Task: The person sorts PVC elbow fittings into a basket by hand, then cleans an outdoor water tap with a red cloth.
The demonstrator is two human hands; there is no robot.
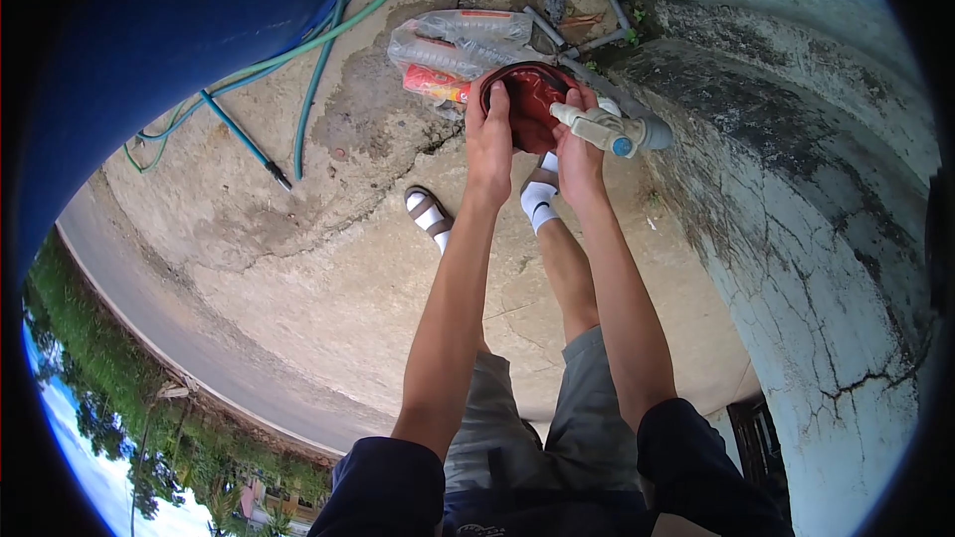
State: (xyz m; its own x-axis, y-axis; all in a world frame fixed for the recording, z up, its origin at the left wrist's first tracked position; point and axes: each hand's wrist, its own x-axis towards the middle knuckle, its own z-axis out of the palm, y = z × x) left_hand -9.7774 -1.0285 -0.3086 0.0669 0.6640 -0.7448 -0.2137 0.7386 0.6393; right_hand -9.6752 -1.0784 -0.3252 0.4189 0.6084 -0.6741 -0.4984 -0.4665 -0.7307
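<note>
Left hand (487, 139) and right hand (579, 164) both grip red bowl (532, 99) by its rim at 12 o'clock. Bowl is tucked against PVC tap (609, 129), seemingly so the spout feeds it. Plastic bottles (448, 45) lie at bowl's 10 o'clock.

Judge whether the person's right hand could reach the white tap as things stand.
Probably yes: the right hand holds the red bowl directly beside the white tap, with nothing between them, but it would have to release the bowl first.

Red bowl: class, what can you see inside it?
The red bowl, gripped by the left hand and right hand, shows a glossy red inside; the white tap covers its right part.
</note>
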